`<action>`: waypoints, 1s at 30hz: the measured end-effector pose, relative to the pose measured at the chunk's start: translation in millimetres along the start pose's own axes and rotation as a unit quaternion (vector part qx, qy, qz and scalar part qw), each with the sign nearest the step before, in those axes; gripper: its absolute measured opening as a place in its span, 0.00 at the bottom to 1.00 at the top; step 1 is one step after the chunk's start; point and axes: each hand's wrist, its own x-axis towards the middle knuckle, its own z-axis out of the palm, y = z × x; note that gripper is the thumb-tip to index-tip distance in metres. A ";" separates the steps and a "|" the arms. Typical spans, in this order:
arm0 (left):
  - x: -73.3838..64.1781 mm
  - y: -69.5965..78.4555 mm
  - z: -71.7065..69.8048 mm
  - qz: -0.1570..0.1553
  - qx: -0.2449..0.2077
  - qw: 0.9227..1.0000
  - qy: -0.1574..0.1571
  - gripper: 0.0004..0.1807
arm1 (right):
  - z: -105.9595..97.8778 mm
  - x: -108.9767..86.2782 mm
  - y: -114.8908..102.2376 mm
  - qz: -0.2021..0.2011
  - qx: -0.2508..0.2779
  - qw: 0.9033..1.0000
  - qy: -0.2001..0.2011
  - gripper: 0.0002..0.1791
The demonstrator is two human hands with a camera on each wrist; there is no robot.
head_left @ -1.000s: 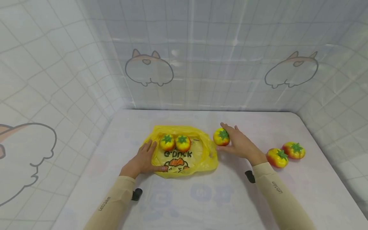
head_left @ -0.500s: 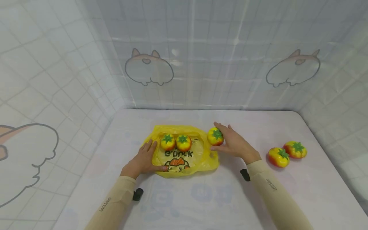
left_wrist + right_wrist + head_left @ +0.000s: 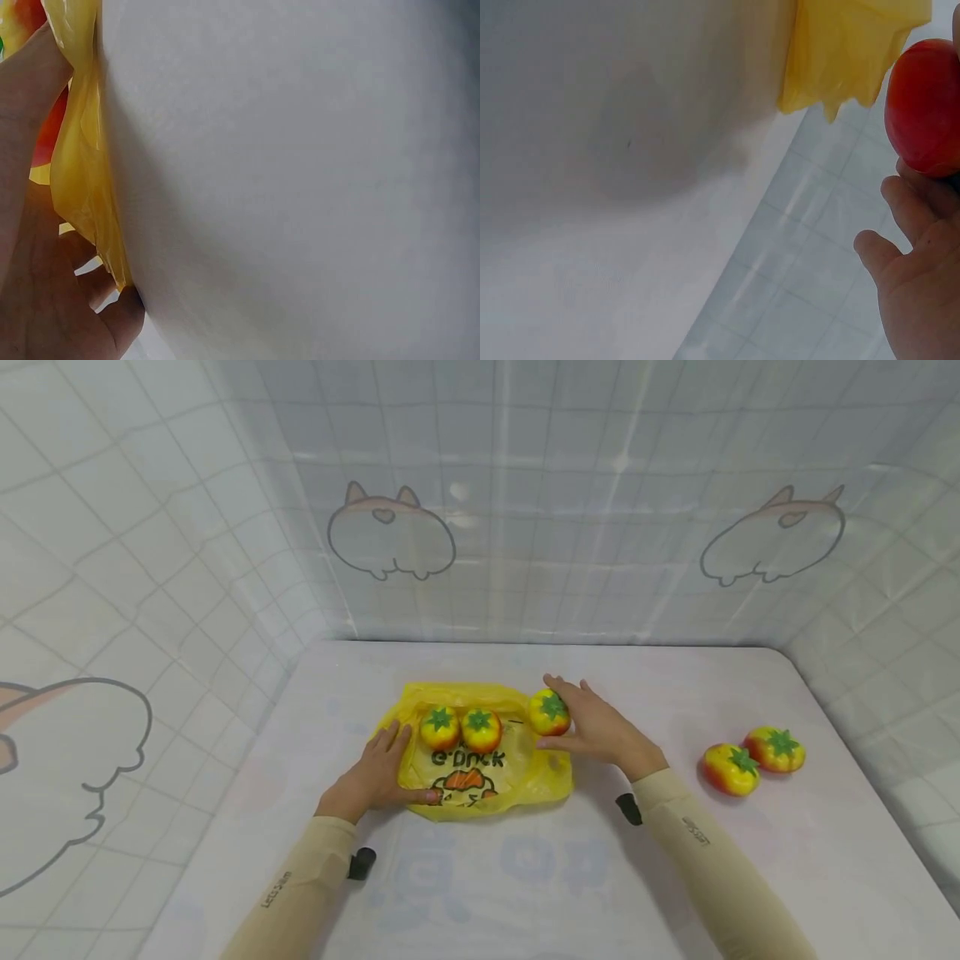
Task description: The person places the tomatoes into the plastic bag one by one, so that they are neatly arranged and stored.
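Note:
My left hand (image 3: 372, 777) rests on the left rim of the yellow plastic bag (image 3: 555, 781), its fingers spread and its thumb over the near rim. Two yellow-and-red fruits with green leafy caps, one of them the left fruit (image 3: 440, 735) and the other the right fruit (image 3: 482, 737), sit side by side in the bag's mouth. My right hand (image 3: 600, 727) grips a third such fruit (image 3: 549, 718) between thumb and fingers over the bag's right rim. In the right wrist view, this fruit (image 3: 924, 109) shows its smooth red side, apart from the bag (image 3: 847, 52).
Two more of these fruits, a nearer fruit (image 3: 731, 768) and a farther fruit (image 3: 776, 749), lie together on the right of the white table (image 3: 510, 893). A white grid-patterned sheet (image 3: 577, 552) hangs behind and at both sides.
My right hand has carried the fruit leftward, from beside the bag to above its right rim. The left hand holds its place on the bag.

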 end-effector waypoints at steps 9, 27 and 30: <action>0.3 1.3 5.1 -0.014 -0.015 1.000 -0.005 0.74 | 13.0 5.1 -1.1 -0.003 0.004 1.000 -0.015 0.59; -2.3 0.8 4.3 -0.006 -0.002 1.000 0.010 0.73 | 27.6 14.6 -7.2 -0.061 -0.038 0.997 -0.039 0.56; -2.5 0.7 4.8 -0.005 -0.004 1.000 0.014 0.73 | 29.3 15.7 -6.5 -0.064 -0.041 0.996 -0.040 0.56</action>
